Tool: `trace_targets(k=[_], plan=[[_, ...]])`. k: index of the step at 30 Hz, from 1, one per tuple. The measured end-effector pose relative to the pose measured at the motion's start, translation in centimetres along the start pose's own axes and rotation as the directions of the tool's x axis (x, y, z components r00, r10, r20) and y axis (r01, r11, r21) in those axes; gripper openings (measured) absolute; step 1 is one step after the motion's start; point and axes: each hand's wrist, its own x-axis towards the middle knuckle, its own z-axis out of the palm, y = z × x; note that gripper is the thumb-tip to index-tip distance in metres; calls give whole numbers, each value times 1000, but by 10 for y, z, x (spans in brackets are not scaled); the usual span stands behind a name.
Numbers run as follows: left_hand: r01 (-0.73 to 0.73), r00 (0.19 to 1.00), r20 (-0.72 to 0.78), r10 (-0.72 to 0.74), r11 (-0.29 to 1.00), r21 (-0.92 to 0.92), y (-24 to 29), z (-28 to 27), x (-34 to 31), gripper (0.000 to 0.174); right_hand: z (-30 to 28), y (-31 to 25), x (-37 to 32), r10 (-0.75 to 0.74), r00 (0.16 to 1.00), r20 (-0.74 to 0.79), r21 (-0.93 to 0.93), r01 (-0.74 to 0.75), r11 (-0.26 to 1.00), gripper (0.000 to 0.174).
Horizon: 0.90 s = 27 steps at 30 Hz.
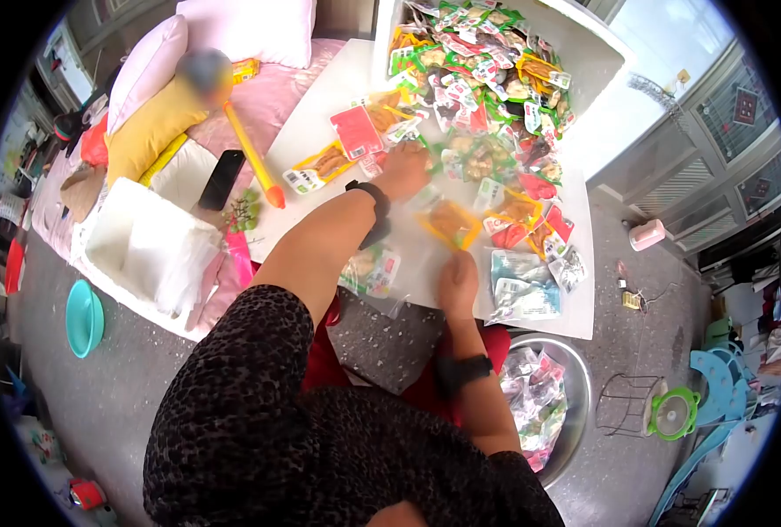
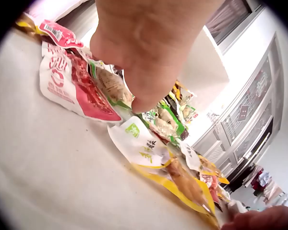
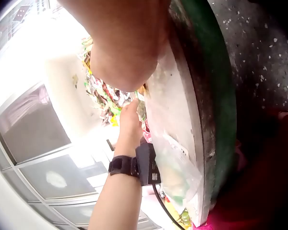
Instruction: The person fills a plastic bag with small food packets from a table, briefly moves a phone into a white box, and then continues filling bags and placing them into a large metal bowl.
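Note:
My left hand [image 1: 405,171] reaches over small packets on the white board, beside a red and white packet [image 1: 356,132]. In the left wrist view its fingertips are hidden behind the hand [image 2: 144,52], close to a green-edged packet [image 2: 111,85]. With the thumb uppermost, my right hand [image 1: 458,285] pinches the near end of a yellow-edged packet [image 1: 450,224], blurred in the head view. This packet [image 2: 185,184] hangs beside the right hand's fingers [image 2: 266,219]. The right wrist view shows the right hand [image 3: 125,57] large, its fingertips hidden, and the left hand [image 3: 129,112] beyond.
A white box [image 1: 605,53] heaped with packets stands at the back. Yellow and red packets [image 1: 518,211] and a clear bag [image 1: 526,285] lie on the right. A metal basin [image 1: 579,386] sits below, near the right arm. A clear bag [image 1: 377,272] lies at the front edge.

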Motion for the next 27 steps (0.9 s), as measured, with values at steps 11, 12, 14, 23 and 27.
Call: trace_targets(k=[11,12,14,23,27], plan=[[-30,986,163,19,998,63,7,8,8,20,1,0,-1,-38,998,-52,-20,37,999,19],[-117,992,61,113,990,84,6,8,5,12,0,-2,-1,-18,999,-41,-8,17,1000,18],[-146,986,99,133,979,140,10,-3,3,12,0,0,0,-25,999,-33,-15,25,1000,18],[86,995,-34,-92,987,-138,9,-70,8,21,0,-1,-1,-43,996,-75,-14,42,999,16],[449,875,279,-395,447,-774,10,-111,-16,18,0,1,-3,-38,996,-80,8,39,999,15]])
